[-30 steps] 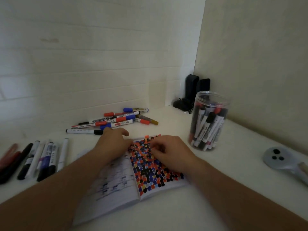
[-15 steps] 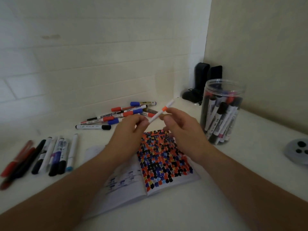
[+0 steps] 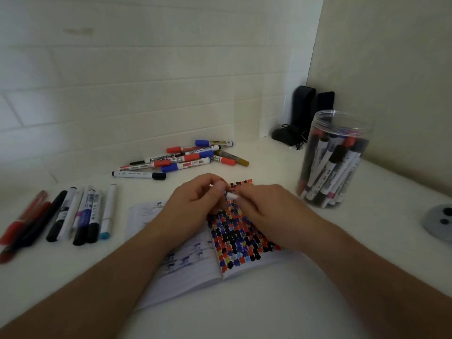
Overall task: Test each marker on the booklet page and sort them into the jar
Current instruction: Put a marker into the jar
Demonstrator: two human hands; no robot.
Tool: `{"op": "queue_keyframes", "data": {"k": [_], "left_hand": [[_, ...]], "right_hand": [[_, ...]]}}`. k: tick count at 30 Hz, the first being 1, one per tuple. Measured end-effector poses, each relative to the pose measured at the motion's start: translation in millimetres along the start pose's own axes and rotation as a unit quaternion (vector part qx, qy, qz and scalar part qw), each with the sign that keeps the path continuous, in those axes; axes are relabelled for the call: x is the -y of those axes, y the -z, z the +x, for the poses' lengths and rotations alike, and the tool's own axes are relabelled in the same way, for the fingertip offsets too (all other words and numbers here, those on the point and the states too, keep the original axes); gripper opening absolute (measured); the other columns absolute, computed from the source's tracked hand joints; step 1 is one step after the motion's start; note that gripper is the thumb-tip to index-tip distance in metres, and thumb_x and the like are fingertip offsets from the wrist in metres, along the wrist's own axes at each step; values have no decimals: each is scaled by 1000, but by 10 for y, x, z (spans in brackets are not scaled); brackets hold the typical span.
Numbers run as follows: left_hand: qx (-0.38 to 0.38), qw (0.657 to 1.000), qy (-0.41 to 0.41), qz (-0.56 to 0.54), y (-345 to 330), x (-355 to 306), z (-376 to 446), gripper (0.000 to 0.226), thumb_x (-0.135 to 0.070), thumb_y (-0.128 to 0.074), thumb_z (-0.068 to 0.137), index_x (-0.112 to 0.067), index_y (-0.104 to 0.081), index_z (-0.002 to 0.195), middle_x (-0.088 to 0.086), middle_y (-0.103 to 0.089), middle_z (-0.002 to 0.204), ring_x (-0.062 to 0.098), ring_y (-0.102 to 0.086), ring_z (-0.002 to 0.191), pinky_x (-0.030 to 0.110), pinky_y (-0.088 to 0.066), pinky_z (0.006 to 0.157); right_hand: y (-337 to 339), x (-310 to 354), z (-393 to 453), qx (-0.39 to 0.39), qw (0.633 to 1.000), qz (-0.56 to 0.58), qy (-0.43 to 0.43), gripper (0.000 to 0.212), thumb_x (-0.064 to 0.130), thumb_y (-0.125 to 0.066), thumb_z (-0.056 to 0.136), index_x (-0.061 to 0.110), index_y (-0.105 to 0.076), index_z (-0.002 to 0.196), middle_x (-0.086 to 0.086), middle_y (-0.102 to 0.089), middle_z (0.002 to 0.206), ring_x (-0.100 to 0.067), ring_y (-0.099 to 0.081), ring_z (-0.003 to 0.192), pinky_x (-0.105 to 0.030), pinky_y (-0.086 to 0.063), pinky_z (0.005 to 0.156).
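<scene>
Both hands over the top edge of the open booklet (image 3: 234, 241), which lies flat on the counter (image 3: 269, 309). Left hand (image 3: 193, 201) and right hand (image 3: 266, 211) meet; fingers of both curled round a thin white marker (image 3: 231, 195), only a short bit showing betw. them, rest hidden/blurred. Cap on or off: cannot tell. Booklet's right page packed w/ red, blue, black dabs; left page has faint print. Clear jar (image 3: 335, 162) stands right of booklet, open-topped, many markers upright/leaning inside. Loose pile of markers (image 3: 183, 160) behind booklet, near the tiled wall. Row of markers (image 3: 73, 216) side by side at left, well apart from jar. Grey round object (image 3: 440, 223) at right edge. Two dark blocks (image 3: 310, 106) in corner behind jar.
</scene>
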State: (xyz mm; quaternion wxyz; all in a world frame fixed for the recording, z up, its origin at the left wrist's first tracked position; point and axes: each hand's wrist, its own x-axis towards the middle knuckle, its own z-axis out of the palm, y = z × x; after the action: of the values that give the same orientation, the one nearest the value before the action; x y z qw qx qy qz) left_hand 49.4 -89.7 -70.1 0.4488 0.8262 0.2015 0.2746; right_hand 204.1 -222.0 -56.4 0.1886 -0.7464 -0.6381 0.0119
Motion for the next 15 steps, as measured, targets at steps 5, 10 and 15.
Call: {"op": "queue_keyframes", "data": {"k": [5, 10, 15], "left_hand": [[35, 997, -3, 61, -10, 53, -11, 8, -37, -67, 97, -31, -70, 94, -8, -75, 88, 10, -71, 84, 43, -60, 85], [54, 995, 0, 80, 15, 63, 1, 9, -35, -70, 95, -30, -71, 87, -14, -75, 83, 4, -71, 81, 40, -60, 84], [64, 995, 9, 80, 38, 84, 22, 7, -31, -72, 94, -30, -71, 86, -14, -75, 83, 1, -70, 80, 36, -61, 83]], "right_hand": [[-121, -59, 12, -8, 997, -73, 30, 26, 54, -33, 106, 37, -51, 99, 11, -54, 74, -6, -52, 67, -31, -41, 57], [-167, -78, -8, -16, 994, -105, 34, 29, 58, -32, 106, 41, -55, 106, 12, -51, 69, -4, -49, 62, -27, -30, 51], [-155, -28, -57, -22, 991, -131, 33, 21, 63, -28, 104, 47, -37, 94, 12, -44, 66, -7, -48, 60, -28, -28, 50]]}}
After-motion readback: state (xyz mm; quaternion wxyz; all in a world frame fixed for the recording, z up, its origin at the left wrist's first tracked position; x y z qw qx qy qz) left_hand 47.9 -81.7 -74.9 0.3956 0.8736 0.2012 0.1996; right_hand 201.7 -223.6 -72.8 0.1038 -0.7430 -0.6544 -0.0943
